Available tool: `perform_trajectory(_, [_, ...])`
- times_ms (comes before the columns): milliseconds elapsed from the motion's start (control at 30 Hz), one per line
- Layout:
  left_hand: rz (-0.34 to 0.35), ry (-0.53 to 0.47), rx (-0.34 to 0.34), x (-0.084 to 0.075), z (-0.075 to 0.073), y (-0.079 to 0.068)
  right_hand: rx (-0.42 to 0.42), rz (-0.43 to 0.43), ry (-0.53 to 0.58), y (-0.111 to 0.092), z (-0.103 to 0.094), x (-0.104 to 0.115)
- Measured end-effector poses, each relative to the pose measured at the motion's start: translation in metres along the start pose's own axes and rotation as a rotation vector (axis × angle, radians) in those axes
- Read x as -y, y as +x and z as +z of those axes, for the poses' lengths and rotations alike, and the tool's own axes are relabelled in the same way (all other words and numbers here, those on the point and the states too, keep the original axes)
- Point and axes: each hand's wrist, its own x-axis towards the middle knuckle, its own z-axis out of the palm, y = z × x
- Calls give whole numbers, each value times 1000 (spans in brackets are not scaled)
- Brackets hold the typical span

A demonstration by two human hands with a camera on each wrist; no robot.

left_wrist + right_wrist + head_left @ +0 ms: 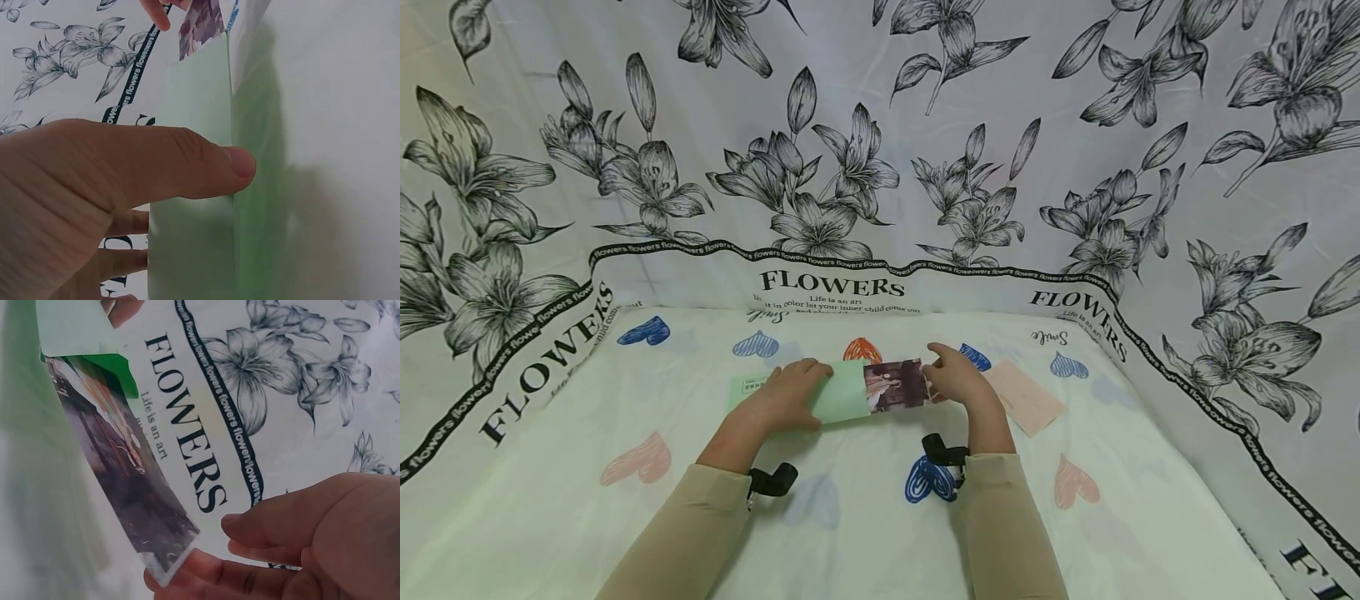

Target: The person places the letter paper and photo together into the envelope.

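Observation:
My left hand (781, 402) holds a pale green paper envelope (844, 398) across its width, the thumb on the near long edge and the fingers at the far one. A dark printed photo card (898, 387) sticks out of the envelope's right end; how far it reaches inside is hidden. My right hand (957, 377) is at the card's outer end. In the right wrist view the fingers touch the card (128, 465) from behind at its white-edged corner, while the thumb stands apart from it.
A pink paper piece (1027, 402), perhaps another envelope, lies flat beyond my right hand. Underneath is a white cloth (865, 525) printed with hearts. A flower-printed curtain (850, 100) rises behind and along both sides.

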Motion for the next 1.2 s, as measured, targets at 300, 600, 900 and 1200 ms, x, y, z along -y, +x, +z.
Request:
perform_trajectory(300, [11, 0, -13, 0, -1, -1, 28, 6, -6, -3, -4, 1])
perform_trajectory(600, [18, -1, -24, 0, -1, -1, 139, 54, -62, -1, 0, 3])
perform_trajectory(900, [13, -11, -17, 0, -1, -1, 197, 27, -76, -3, 3, 8])
perform_trajectory(1200, [10, -11, -5, -1, -2, -2, 181, 61, -104, -6, -1, 6])
